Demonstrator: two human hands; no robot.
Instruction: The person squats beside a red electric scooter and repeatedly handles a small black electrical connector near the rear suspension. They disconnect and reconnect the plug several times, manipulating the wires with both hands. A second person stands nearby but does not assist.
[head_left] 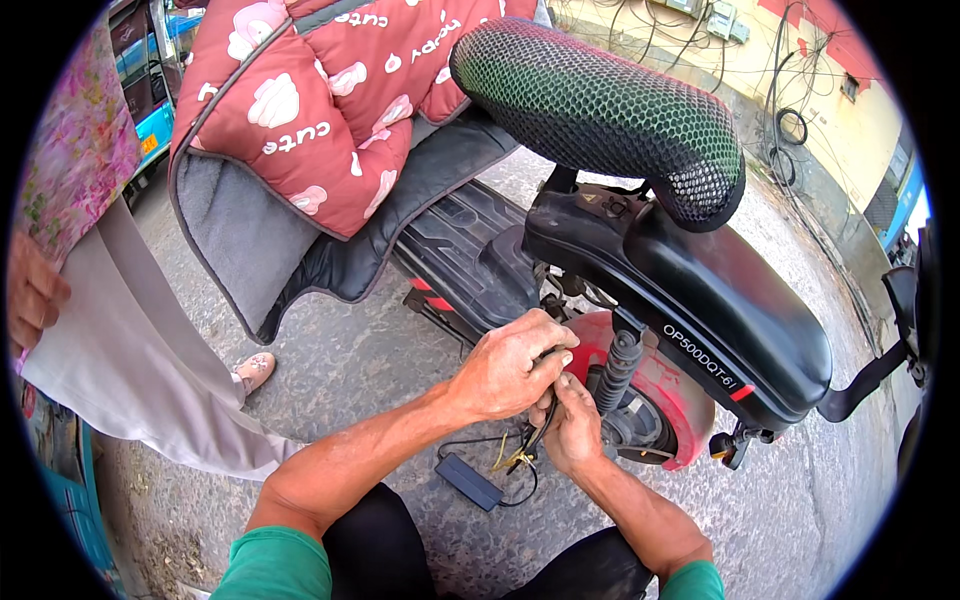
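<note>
My left hand (512, 366) and my right hand (574, 424) meet in front of the scooter's rear wheel. A dark, thin piece shows between the thumb and fingers of my left hand, which is closed in a pinch. Just below it, my right hand is closed round a black cable (538, 436) that hangs toward the ground. Whether both hold the same cable, I cannot tell. On the ground under them lies a black power adapter (468, 482), its leads tangled with a yellow tie (500, 455). The electric scooter (690, 300) stands upright just beyond my hands.
A mesh-covered seat (600, 110) tops the scooter. Its red wheel (692, 420) and grey spring shock (620, 370) are close to my right hand. A padded red cover (300, 130) drapes over the front. Another person (150, 340) stands at left; loose cables hang on the wall (850, 120).
</note>
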